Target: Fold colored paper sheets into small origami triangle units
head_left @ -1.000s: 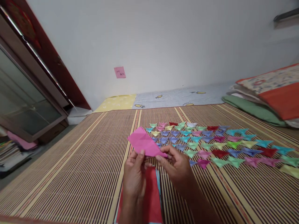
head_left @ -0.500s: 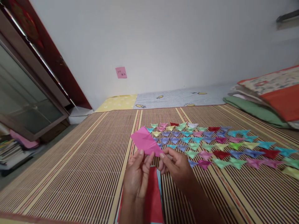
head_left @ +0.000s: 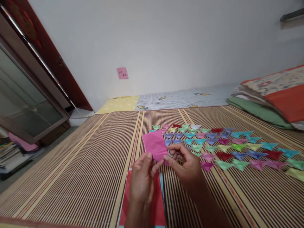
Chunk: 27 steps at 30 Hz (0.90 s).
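Observation:
A pink sheet of origami paper [head_left: 155, 144] with creases across it is held up between my two hands. My left hand [head_left: 143, 171] pinches its lower left edge, thumb in front. At its lower right corner, my right hand [head_left: 185, 163] grips the paper between thumb and fingers. Below my hands lies a stack of red paper [head_left: 158, 202] with light blue edges showing, partly covered by my left wrist. Rows of small folded paper boats [head_left: 224, 155] in many colours spread over the mat to the right, a few of them hidden behind the pink paper and my right hand.
A striped bamboo mat [head_left: 83, 164] covers the bed. Folded bedding [head_left: 282, 95] is piled at the back right. A pink note [head_left: 122, 73] is stuck on the wall. At the left stand a glass-fronted cabinet [head_left: 30, 91] and a pile of books [head_left: 11, 155].
The pink paper has turned and moved slightly right, its top edge now closer to level. Both hands have shifted a little right and down with it.

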Each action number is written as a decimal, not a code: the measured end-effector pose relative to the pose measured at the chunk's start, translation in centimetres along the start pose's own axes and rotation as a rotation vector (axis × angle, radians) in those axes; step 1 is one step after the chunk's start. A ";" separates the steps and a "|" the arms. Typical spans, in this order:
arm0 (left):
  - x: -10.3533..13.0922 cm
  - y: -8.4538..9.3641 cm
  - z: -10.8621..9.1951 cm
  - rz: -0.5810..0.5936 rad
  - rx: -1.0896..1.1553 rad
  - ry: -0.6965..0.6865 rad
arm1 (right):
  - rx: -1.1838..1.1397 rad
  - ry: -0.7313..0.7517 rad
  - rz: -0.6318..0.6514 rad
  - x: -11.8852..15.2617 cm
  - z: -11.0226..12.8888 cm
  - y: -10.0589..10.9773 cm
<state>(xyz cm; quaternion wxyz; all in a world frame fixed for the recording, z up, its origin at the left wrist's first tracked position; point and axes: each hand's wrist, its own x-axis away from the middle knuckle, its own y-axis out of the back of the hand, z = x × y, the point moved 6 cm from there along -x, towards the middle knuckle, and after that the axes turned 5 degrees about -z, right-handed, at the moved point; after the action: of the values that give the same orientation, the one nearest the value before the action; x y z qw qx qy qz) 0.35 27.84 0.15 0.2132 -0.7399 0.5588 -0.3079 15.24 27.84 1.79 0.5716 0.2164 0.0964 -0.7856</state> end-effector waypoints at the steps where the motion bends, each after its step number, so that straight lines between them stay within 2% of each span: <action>1: 0.0 0.0 0.1 -0.001 -0.020 0.002 | -0.011 -0.018 0.007 0.0 -0.1 0.0; 8: 0.2 -0.2 0.4 0.010 -0.084 -0.002 | -0.012 0.121 0.017 -0.2 0.6 0.2; 14: 0.3 -0.3 0.4 0.056 -0.158 -0.043 | -0.087 -0.005 0.015 0.0 -0.3 0.0; 22: -0.1 -0.3 1.1 0.139 -0.262 -0.096 | -0.092 -0.071 -0.003 0.3 -0.5 -0.4; 27: -0.1 -0.2 1.1 0.085 -0.184 -0.111 | -0.153 -0.109 0.023 0.6 0.0 -0.9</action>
<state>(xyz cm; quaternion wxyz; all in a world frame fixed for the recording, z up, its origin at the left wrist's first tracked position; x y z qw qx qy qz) 1.24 27.96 -0.58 0.1879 -0.7478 0.6030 -0.2044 14.28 27.63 1.41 0.5999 0.1301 0.1222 -0.7799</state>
